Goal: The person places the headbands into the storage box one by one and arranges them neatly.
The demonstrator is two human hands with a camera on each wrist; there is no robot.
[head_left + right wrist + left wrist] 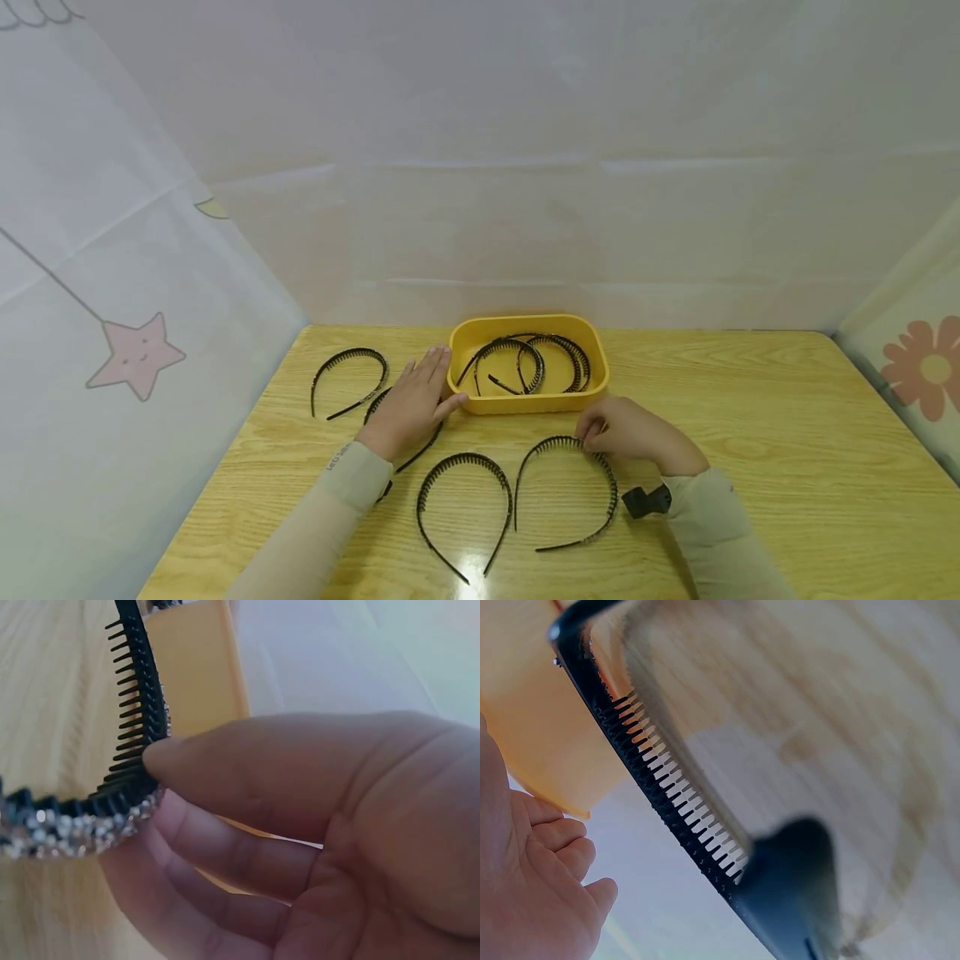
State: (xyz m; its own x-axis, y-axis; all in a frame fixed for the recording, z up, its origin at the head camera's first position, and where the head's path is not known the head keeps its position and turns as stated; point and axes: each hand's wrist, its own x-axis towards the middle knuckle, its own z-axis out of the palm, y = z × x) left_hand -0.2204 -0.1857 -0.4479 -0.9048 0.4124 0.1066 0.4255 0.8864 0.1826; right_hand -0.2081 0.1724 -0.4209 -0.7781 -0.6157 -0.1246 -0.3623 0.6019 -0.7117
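My right hand pinches the toothed band of a black headband between thumb and fingers; in the right wrist view this headband shows sparkly stones on its outer side. Against the left end of a yellow bin rests my left hand, fingers straight. Several black headbands lie inside the bin. Beneath the left hand and wrist, another headband is partly covered. In the left wrist view, a toothed headband crosses beside the left hand.
One headband lies at the table's far left, and another headband lies at the front between the arms. A pale printed cloth hangs behind the wooden table. A black strap device is on the right wrist.
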